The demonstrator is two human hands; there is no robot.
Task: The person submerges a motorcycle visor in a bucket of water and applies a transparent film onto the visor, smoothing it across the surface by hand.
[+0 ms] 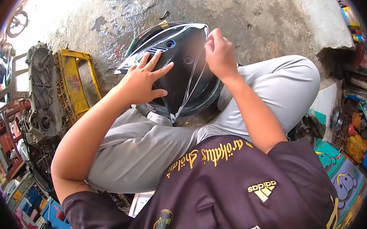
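A glossy black body panel [178,68], pointed at its ends and pale along its edges, lies between my bent legs. It has round holes and a slotted vent near its upper edge. My left hand [143,80] rests flat on the panel with fingers spread. At the panel's upper right edge, my right hand [221,55] is closed in a pinch, slightly blurred. What it pinches, if anything, is hidden. Under the panel shows a round black rim [204,107], partly covered.
On the left stand a grey metal engine casing [45,91] and a yellow crate [73,83]. Wet, stained concrete floor [245,18] stretches ahead, with a concrete ledge [322,18] at upper right. Mixed parts and boxes [343,180] crowd the right side.
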